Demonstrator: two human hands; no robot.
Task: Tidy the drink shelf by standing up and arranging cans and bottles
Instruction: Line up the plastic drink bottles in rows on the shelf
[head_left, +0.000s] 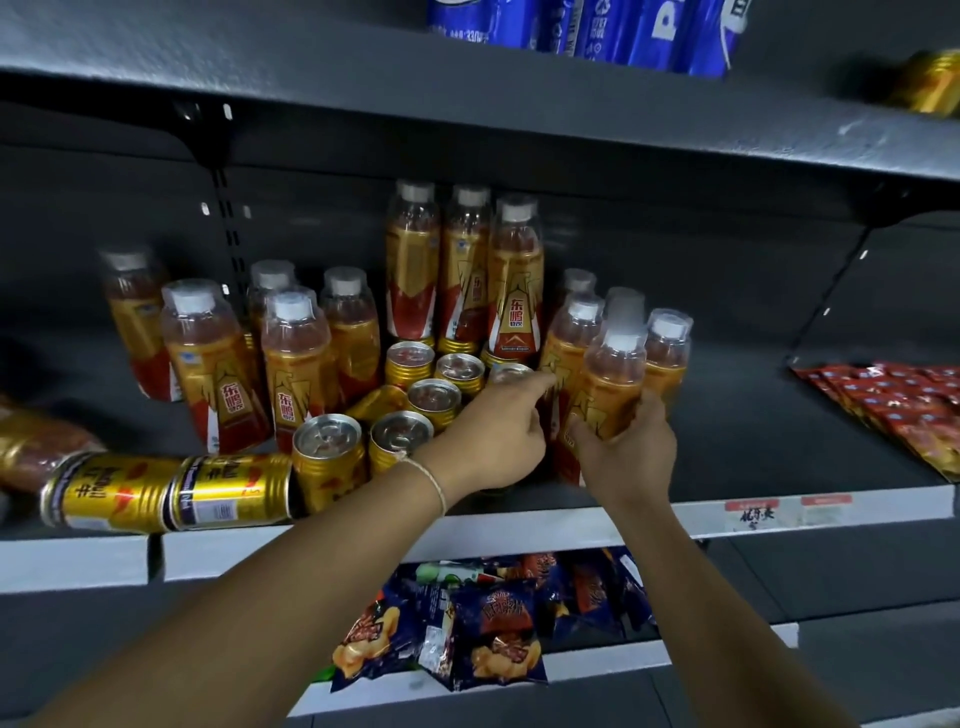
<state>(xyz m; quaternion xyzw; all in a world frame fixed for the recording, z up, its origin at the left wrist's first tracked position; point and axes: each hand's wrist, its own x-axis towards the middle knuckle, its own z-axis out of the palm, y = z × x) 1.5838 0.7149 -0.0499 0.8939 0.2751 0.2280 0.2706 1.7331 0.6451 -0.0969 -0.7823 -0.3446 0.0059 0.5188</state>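
Note:
My right hand (628, 457) grips the lower body of an upright orange drink bottle (610, 384) at the front of the right-hand bottle cluster. My left hand (493, 441) is just left of it, index finger stretched out, the other fingers curled against the side of the neighbouring bottle (569, 338). Several gold cans (327, 457) stand upright left of my left hand; one can (374, 402) among them lies tilted. Two gold cans (114, 493) (234, 488) lie on their sides at the shelf front, and a bottle (31, 447) lies at the far left.
Tall bottles (514, 280) stand on cans at the back, more upright bottles (213, 364) to the left. Shelf edge (519, 527) runs below my wrists. Red packets (893, 410) lie at right, snack bags (488, 634) on the lower shelf, blue packs (582, 31) above.

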